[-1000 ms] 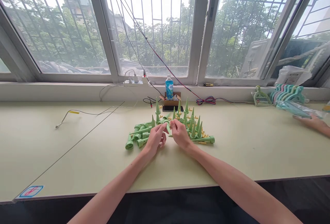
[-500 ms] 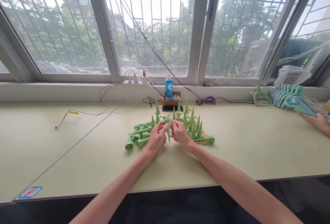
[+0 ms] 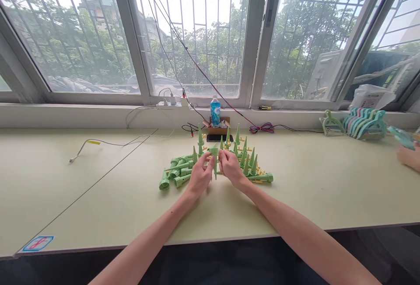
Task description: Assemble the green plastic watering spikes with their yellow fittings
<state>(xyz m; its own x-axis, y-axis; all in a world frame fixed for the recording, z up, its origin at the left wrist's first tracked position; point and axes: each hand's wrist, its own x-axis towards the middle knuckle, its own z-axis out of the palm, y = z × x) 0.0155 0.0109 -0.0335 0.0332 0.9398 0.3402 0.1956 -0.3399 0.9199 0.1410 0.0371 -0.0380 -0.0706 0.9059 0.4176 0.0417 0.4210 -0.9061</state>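
Observation:
My left hand (image 3: 201,175) is closed around a green plastic watering spike (image 3: 214,151), its ribbed cap up and its point down, just above the table. Against the spike's right side, my right hand (image 3: 231,168) pinches something small that its fingers hide. Left of my hands lies a pile of green watering spikes (image 3: 173,169) on their sides. Behind and to the right, several spikes (image 3: 246,162) stand on their caps, points up. Small yellow valves (image 3: 261,172) lie among them, and some stick out from the spikes.
A blue bottle (image 3: 215,112) and a small cardboard box (image 3: 224,123) stand behind the spikes, with a dark phone (image 3: 215,138) in front. Cables (image 3: 262,127) run along the back. At right are hangers (image 3: 364,123) and another person's hand (image 3: 408,156) with a light-blue item.
The spike in my left hand has turned more upright, its cap now seen from the side. My right hand has shifted slightly right. The other person's hand has drawn back right with the light-blue item.

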